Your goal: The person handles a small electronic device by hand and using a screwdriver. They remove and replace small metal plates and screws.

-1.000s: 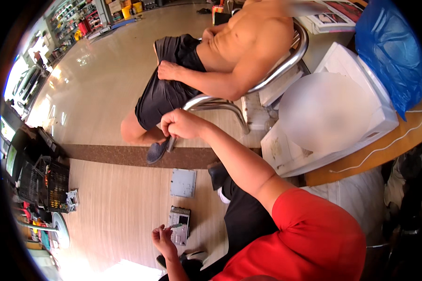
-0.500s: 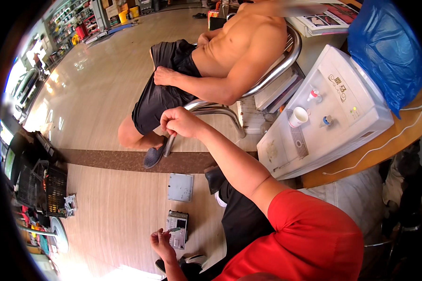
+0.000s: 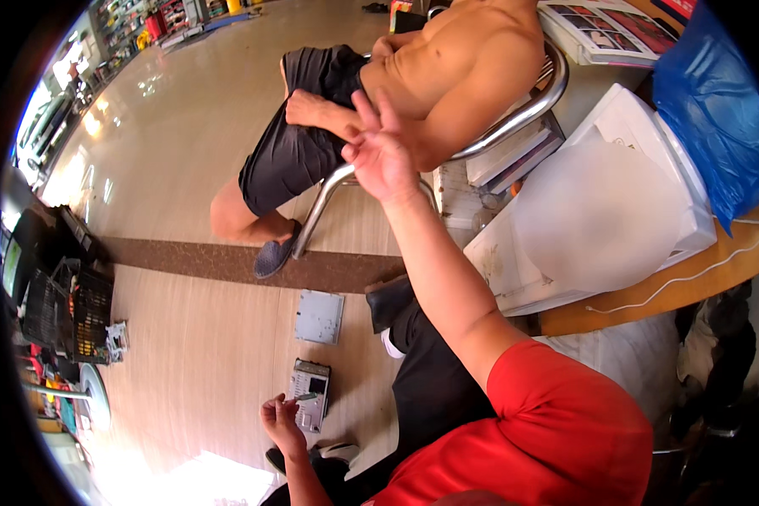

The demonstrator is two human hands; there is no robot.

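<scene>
My right hand [image 3: 379,152] is raised palm up, fingers spread and empty, in front of a seated shirtless person's dark shorts and forearm [image 3: 333,118]. My left hand [image 3: 280,415] is low, pinched on a small green tool [image 3: 306,396] over a silver electronic unit [image 3: 310,416] on the floor. A flat grey metal plate [image 3: 318,317] lies just beyond the unit.
A tubular steel chair [image 3: 312,221] holds the person. At right, a white appliance [image 3: 506,261], blurred in part, and a blue bag [image 3: 708,126] rest near a wooden surface [image 3: 641,299]. Black crates [image 3: 90,312] and a fan stand left. Magazines [image 3: 603,34] lie behind.
My right hand has risen from beside the chair's armrest and turned palm up, its fingers spreading from a curl. My left hand still holds the green tool low.
</scene>
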